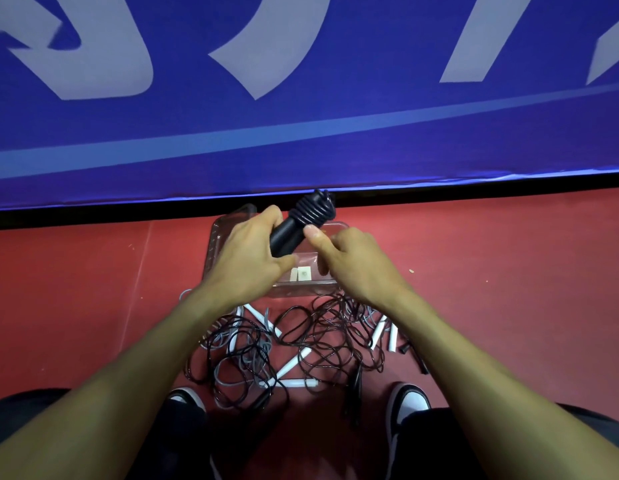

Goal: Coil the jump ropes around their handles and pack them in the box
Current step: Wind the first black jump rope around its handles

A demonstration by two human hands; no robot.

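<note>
My left hand (247, 258) grips the black handles of a jump rope (302, 220) held above a clear plastic box (216, 244) on the red floor. Black rope is coiled in tight turns round the upper end of the handles. My right hand (349, 261) is right beside the handles, thumb up near them and fingers curled; whether it holds the rope's end is hidden. Nearer me lies a tangle of black and grey ropes (301, 344) with several white handles (290, 367) and black handles (354, 386).
A blue banner with pale lettering (301, 98) stands just behind the box, a black strip along its base. My two black-and-white shoes (410, 407) flank the rope pile. Red floor stretches to the left and right.
</note>
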